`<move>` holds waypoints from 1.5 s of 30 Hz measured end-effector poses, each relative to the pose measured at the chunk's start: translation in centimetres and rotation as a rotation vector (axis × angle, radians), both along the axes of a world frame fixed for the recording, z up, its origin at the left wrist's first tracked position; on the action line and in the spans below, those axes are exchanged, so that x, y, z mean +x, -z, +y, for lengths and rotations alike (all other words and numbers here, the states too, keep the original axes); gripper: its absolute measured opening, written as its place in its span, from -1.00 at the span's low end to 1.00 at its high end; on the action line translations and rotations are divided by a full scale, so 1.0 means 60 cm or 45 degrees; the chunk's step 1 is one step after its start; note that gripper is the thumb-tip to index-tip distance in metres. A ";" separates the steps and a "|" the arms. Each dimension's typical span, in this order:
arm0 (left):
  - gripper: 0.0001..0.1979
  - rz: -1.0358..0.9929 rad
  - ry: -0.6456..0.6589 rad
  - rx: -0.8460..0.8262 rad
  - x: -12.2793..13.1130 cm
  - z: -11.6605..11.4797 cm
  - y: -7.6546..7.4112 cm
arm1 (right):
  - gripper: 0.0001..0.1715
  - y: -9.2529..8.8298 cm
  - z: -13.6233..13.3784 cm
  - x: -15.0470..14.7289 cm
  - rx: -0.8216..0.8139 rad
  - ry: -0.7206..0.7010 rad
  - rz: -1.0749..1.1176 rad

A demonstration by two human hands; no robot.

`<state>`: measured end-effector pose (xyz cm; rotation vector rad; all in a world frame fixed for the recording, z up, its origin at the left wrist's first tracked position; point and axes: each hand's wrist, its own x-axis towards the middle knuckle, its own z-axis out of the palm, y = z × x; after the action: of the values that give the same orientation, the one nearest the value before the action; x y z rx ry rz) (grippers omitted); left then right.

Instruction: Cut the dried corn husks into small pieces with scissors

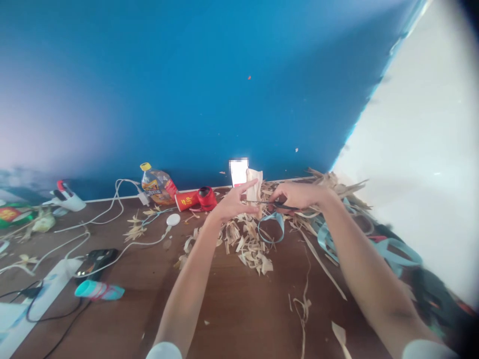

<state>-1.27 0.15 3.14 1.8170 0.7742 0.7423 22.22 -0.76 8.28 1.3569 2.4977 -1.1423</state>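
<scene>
Upright between the thumb and fingers of my left hand (232, 203) is a pale dried corn husk (254, 185). My right hand (297, 195) is closed around the dark handles of a pair of scissors (280, 205). The scissors' blades point left and lie across the lower part of the husk; whether they are apart is too small to tell. Below both hands lies a loose heap of husk scraps (254, 249). A light-blue ribbon loop (271, 228) rests just under the scissors. Behind the husk a bright phone screen (238, 169) leans by the wall.
Longer husks (337, 184) pile up at the right, with blue ribbon (400, 252) nearby. Left of my hands are a red can-like container (187, 200), a plastic bottle (159, 185), white cables (130, 244), a turquoise roll (99, 290) and a white pen cup (70, 201). The blue wall (224, 99) bounds the table's back.
</scene>
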 end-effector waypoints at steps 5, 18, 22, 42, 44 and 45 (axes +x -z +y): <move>-0.09 0.052 -0.027 -0.004 0.005 -0.003 0.001 | -0.61 0.000 -0.003 -0.004 -0.069 -0.002 0.018; -0.09 0.023 -0.033 -0.009 0.002 0.004 0.008 | -0.67 0.008 -0.003 -0.008 -0.034 0.060 0.100; -0.06 0.008 -0.053 -0.040 -0.006 0.006 0.007 | -0.65 0.005 -0.002 0.005 0.026 0.091 0.062; -0.09 0.375 0.411 -0.343 0.020 -0.015 0.015 | -0.46 -0.054 -0.046 0.037 0.112 0.186 0.256; -0.32 0.290 0.233 -0.271 0.016 -0.009 0.015 | -0.46 -0.048 -0.041 0.028 0.185 0.312 0.280; -0.42 0.220 0.131 -0.247 0.014 -0.006 0.016 | -0.46 -0.044 -0.037 0.022 0.204 0.348 0.293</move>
<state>-0.40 -0.19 2.20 1.7446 0.8279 0.4320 23.54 -3.00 10.89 1.7474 2.6737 -1.2333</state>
